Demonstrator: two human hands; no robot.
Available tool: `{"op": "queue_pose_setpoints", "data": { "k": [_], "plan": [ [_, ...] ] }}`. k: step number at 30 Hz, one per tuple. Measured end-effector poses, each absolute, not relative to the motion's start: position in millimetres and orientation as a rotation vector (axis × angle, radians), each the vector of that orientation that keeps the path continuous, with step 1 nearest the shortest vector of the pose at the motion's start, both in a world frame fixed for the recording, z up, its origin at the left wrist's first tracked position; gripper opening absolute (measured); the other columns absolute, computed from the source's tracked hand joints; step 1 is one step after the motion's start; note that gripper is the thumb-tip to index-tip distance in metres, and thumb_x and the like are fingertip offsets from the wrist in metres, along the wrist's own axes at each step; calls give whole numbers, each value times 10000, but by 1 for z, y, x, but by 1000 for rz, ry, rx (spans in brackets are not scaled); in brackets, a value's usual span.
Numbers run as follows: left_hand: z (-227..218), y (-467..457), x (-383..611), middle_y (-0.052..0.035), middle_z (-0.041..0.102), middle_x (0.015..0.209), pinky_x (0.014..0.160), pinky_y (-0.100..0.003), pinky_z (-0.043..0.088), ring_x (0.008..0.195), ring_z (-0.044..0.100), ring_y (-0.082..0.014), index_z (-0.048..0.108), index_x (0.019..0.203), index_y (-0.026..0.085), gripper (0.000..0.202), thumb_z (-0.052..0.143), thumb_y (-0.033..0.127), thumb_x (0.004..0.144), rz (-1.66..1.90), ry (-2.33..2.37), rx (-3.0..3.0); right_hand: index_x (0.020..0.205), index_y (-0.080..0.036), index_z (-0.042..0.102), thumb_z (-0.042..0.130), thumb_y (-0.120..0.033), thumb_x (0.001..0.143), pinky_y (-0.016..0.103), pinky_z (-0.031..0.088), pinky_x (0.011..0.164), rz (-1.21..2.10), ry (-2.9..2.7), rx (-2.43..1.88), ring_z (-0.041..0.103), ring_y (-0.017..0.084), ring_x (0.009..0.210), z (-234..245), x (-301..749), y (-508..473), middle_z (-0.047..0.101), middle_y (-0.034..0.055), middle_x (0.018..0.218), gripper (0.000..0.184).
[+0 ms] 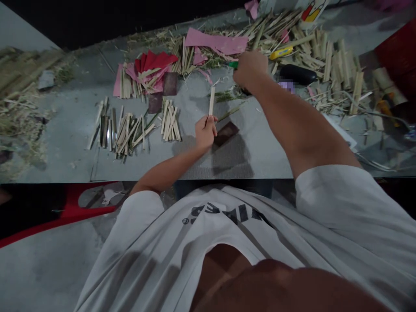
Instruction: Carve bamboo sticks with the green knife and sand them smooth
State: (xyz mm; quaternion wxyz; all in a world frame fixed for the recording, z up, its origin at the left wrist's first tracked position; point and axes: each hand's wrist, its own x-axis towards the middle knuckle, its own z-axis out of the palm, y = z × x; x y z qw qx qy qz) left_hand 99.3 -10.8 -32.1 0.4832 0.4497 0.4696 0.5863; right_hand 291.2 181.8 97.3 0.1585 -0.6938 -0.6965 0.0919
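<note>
The left hand [205, 131] is closed around the lower end of a pale stick [212, 100], holding it upright above the grey worktop [260, 147], probably so that its free upper end is easy to reach. The right hand [249, 68] is stretched further away, closed on something with a green handle [233, 64]; what tool it is cannot be told. The two hands are well apart. Just beside the left hand lies a small dark brown piece [226, 132], flat on the worktop. To the left, cut sticks [170, 122] lie in separate bundles, it seems sorted. Pink paper [217, 42] and red paper [152, 61] lie further back among more sticks.
</note>
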Motion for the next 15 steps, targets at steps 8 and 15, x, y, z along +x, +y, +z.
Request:
{"op": "queue_pose_setpoints", "data": {
  "k": [8, 15],
  "plan": [
    [-23, -4, 88, 76, 525, 516, 518, -287, 367, 450, 478, -125, 744, 919, 264, 653, 722, 817, 1267, 1426, 1234, 1064, 1236, -70, 904, 870, -351, 1281, 470, 590, 1121, 306, -2146, -1882, 802, 332, 1231, 72, 297, 70, 911, 300, 1337, 287],
    [-25, -12, 92, 89, 507, 504, 494, -273, 357, 441, 484, -130, 713, 942, 277, 676, 645, 858, 1280, 1402, 1210, 1076, 1534, -63, 903, 745, -218, 1259, 552, 582, 1120, 314, -2056, -2139, 825, 469, 1350, 84, 377, 32, 877, 367, 1510, 353]
  ]
}}
